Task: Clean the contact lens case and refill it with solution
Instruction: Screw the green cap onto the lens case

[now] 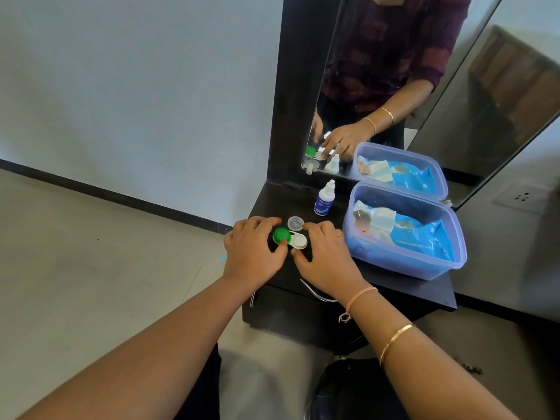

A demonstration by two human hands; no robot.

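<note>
Where the pale wall meets the floor, a tall black-framed mirror (394, 71) rises from the back edge of a small black table (409, 283). It reflects the person's arm and the things below.

A clear rectangular plastic box (394, 263) fills the right half of the tabletop, from the back edge near the mirror towards the front right corner. A blue packet of wet wipes (424, 237) lies inside it.

The left hand (251, 247) reaches in over the table's left edge. Its thumb presses the near side of the green cap (281, 234) and its fingers curl over the far side, so it grasps that end of the contact lens case (292, 237). The right hand (324, 256) comes in over the front edge, just left of the box. Its thumb tip lies at the near edge of the white cap (299, 240) and its fingers arch over the far side. Whether they actually clasp the cap cannot be told. A pink thread band (360, 295) and a thin gold bangle (394, 339) circle that wrist.

A small white squeeze bottle with a blue label (324, 200) stands upright near the back edge, just left of the box.

The two-cup case lies flat between the hands, near the left edge and about midway from front to back. Its green cap is to the left and its white cap to the right.

A loose round translucent lid (295, 222) lies flat just behind the case, between it and the bottle.
</note>
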